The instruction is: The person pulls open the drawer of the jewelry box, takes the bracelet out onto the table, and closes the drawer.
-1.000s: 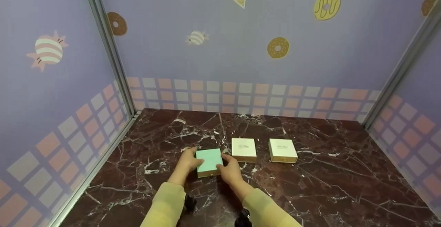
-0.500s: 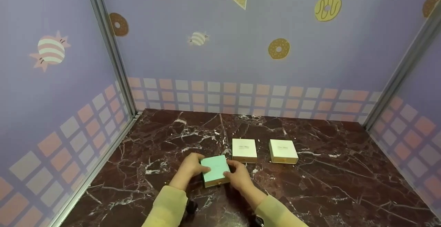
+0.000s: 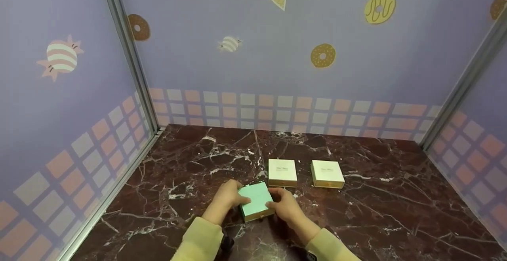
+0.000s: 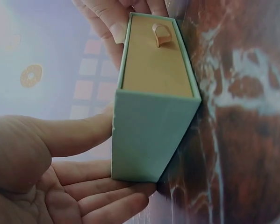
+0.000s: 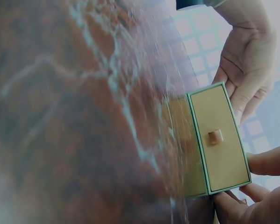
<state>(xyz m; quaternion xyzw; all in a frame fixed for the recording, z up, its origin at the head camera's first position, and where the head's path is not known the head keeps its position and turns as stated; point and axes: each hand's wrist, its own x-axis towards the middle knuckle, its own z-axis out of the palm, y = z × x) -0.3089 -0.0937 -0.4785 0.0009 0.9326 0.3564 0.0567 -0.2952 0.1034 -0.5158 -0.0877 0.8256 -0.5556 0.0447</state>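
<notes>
A mint-green drawer box [image 3: 257,199] lies turned at a slight angle on the marble table, its tan drawer front facing the person. My left hand [image 3: 229,195] grips its left side, thumb on the top face and fingers along the side. On the opposite side my right hand [image 3: 286,205] holds the box, its thumb at the top edge. Up close in the left wrist view, the drawer front [image 4: 151,65] carries a small tan pull tab [image 4: 162,35]. The right wrist view shows the drawer shut flush in its green sleeve, with the tab [image 5: 215,136] near its middle.
Two cream drawer boxes with dark lettering stand behind and to the right: one box [image 3: 282,170] close to the green one, another box [image 3: 327,172] farther right. The dark red marble tabletop [image 3: 396,213] is enclosed by patterned lilac walls [image 3: 257,71].
Both hands have moved the green box to the right and toward the person, turning it slightly counterclockwise. The two cream boxes have stayed in place on the table.
</notes>
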